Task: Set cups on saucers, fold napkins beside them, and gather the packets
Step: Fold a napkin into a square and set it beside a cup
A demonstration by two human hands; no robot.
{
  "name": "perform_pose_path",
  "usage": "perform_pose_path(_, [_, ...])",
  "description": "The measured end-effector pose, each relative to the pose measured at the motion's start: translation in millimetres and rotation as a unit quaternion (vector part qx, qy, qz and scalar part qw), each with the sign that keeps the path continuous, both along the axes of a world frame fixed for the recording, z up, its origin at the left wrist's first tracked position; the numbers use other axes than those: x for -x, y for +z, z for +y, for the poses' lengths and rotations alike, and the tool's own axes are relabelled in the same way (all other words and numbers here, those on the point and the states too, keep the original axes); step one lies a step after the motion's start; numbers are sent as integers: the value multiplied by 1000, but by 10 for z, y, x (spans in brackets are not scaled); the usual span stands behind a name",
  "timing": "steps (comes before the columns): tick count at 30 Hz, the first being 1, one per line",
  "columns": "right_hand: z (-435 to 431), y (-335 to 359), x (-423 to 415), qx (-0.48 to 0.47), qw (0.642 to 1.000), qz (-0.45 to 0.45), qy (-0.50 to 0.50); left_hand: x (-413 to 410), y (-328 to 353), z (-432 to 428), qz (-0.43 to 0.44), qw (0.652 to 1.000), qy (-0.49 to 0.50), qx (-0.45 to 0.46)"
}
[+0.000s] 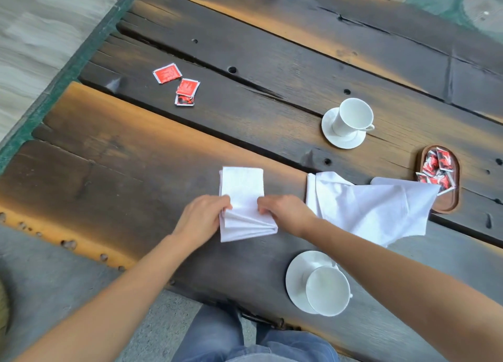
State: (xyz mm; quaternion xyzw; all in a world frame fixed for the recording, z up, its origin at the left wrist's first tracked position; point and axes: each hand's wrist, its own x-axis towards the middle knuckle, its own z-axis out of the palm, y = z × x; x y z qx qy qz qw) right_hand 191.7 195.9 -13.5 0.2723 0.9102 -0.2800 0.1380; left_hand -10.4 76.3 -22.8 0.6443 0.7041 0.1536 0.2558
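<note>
A white napkin (243, 190), folded into a narrow strip, lies at the table's middle. My left hand (202, 217) pinches its near left edge and my right hand (283, 212) pinches its near right edge, bunching the near end into pleats. A second white napkin (375, 206) lies loose and unfolded to the right. One white cup (352, 116) stands on a saucer (330, 133) farther back. Another cup (328, 291) stands on a saucer (298, 280) near me. Three red packets (178, 82) lie scattered at the far left.
A brown oval wooden tray (451, 198) at the right holds several red packets (436, 168); the loose napkin overlaps its near edge. The dark plank table (122, 154) has gaps and bolt holes. My knees in jeans (245, 340) show below the near edge.
</note>
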Motion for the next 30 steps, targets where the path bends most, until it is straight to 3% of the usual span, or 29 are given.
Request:
perform_pose_path(12, [-56,-119,-15,84,990,-20,-110,-131,-208,-136,-86,980,130,126])
perform_pose_path(22, [-71,-223,2,197,936,36,-288,-139,-188,24,-81,958,203,183])
perform_pose_path(30, [-111,-279,16,141,944,26,-296,-88,-183,41,-81,956,218,180])
